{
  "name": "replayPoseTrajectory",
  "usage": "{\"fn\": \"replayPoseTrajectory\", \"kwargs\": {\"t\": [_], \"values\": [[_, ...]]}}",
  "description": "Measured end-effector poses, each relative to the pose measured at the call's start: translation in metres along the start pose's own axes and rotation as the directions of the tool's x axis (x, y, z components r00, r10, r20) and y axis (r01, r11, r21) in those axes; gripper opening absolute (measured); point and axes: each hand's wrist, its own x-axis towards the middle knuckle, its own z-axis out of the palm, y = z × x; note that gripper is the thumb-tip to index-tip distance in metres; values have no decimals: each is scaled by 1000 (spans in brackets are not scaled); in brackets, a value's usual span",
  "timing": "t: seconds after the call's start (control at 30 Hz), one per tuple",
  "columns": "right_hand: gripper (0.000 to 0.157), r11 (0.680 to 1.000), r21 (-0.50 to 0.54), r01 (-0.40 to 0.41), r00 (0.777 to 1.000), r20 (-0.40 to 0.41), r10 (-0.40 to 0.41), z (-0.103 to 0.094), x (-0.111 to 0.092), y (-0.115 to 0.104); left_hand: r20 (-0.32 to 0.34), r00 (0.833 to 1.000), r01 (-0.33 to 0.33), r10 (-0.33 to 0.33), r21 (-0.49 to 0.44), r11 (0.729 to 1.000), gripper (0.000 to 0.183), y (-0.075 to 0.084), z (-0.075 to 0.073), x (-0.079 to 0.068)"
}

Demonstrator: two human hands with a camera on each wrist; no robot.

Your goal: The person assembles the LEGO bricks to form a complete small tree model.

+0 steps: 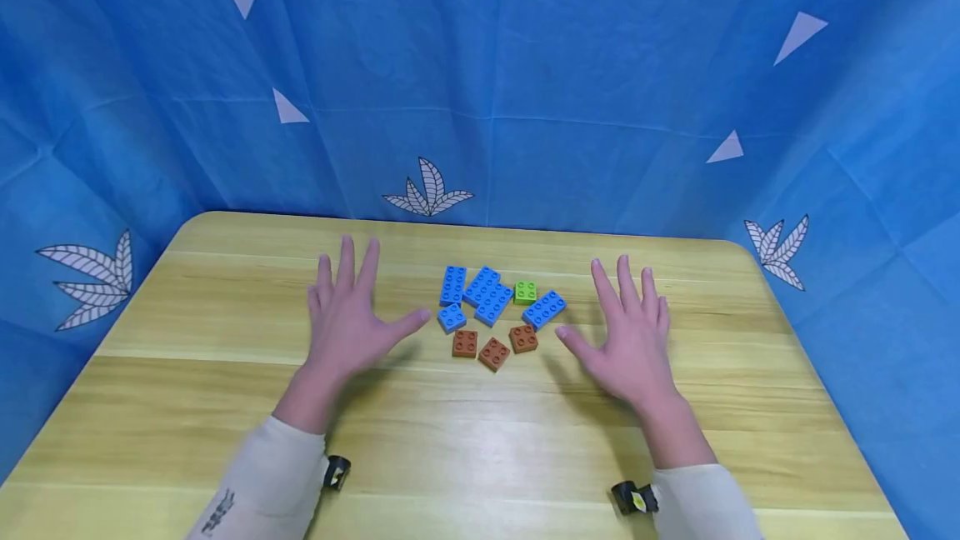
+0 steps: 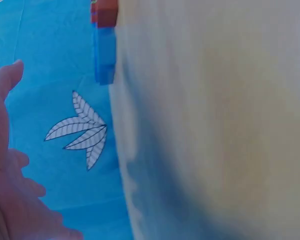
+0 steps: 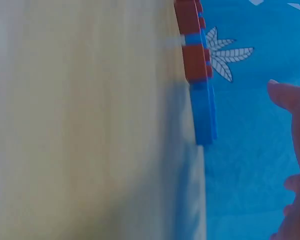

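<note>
Several toy building bricks lie in a loose cluster mid-table in the head view. Among them are a long blue brick (image 1: 453,285) at the left, a small blue brick (image 1: 452,317), a green brick (image 1: 525,292) and another long blue brick (image 1: 544,309) at the right. Two more long blue ones sit against each other in the middle. Nearest the person are three brown bricks (image 1: 494,353). To the left of the cluster hovers my left hand (image 1: 348,332), fingers spread, holding nothing. My right hand (image 1: 632,348) is likewise spread and empty, its thumb near the right-hand blue brick.
The bricks lie on a light wooden table (image 1: 480,448) with rounded far corners. Blue cloth (image 1: 555,90) with white leaf and triangle prints hangs behind and along both sides. Each wrist carries a small black camera (image 1: 337,472).
</note>
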Motion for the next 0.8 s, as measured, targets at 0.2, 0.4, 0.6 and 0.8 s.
{"fn": "replayPoseTrajectory", "kwargs": {"t": [0.2,0.4,0.6,0.8], "values": [[87,988,151,20,999,-36,-15,14,-6,-8,4,1000,1,-1,-121,993,117,4,15,-8],[66,926,377,-34,999,12,32,24,-12,-16,22,1000,15,-9,-271,962,108,14,26,-14],[44,868,495,-45,999,20,40,35,-16,-22,55,995,103,-88,-448,888,87,26,36,-22],[37,834,540,-114,993,65,94,42,-20,-26,79,992,123,-95,-581,804,67,40,50,-33]]}}
